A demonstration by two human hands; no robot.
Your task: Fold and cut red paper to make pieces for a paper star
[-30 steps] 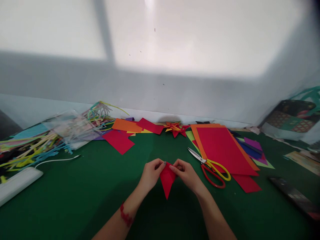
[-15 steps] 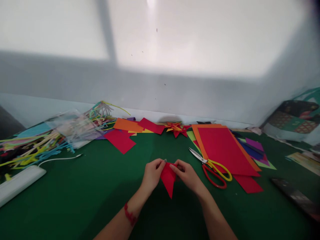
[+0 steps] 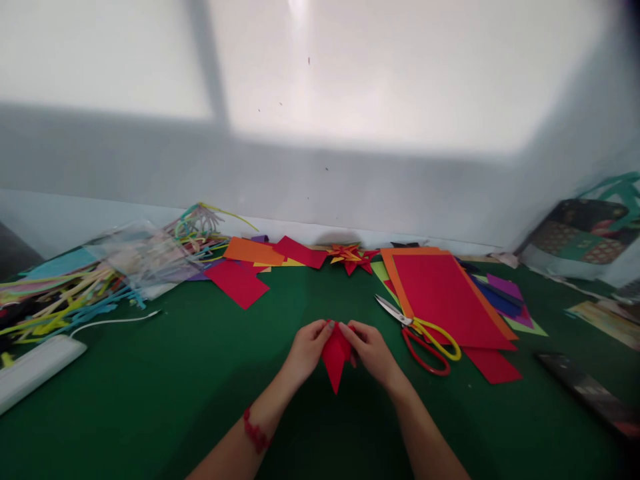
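Note:
A small folded piece of red paper, pointed downward, is held between both my hands above the green table. My left hand pinches its upper left edge with closed fingers. My right hand pinches the upper right edge, fingers pressed together on the fold. Scissors with one yellow and one red handle lie just right of my right hand.
A stack of red and orange sheets lies right of the scissors, over purple and blue sheets. Loose red and orange pieces and a folded paper star sit by the wall. Coloured paper strips, a plastic bag and a white power strip are left. A dark flat object lies right.
My hands have drawn closer together on the red paper, narrowing its top. Nothing else on the table has moved.

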